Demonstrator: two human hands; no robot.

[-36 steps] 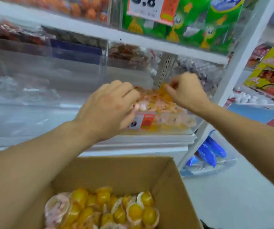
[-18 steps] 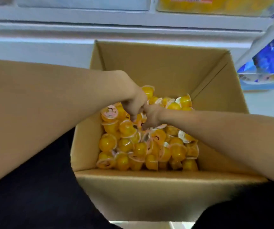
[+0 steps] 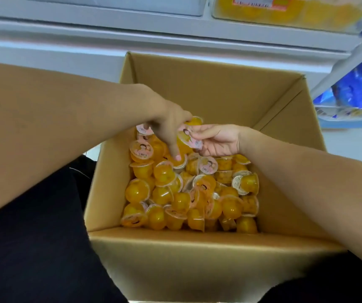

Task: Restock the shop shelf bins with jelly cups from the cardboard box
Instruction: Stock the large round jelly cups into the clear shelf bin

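While the left hand point(image 3: 171, 127) reaches with loose fingers into the cardboard box point(image 3: 197, 84), the right hand point(image 3: 217, 139) at 3 o'clock pinches 1 jelly cup point(image 3: 188, 136).

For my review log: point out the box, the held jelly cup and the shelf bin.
box point(image 3: 197, 254): head view, near wall.
held jelly cup point(image 3: 189, 137): head view, lid.
shelf bin point(image 3: 285, 16): head view, front.

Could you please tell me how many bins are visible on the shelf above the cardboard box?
2. One pale bin sits at the top, left of centre; one bin of yellow cups, with an orange label, sits at top right. More may lie outside the frame.
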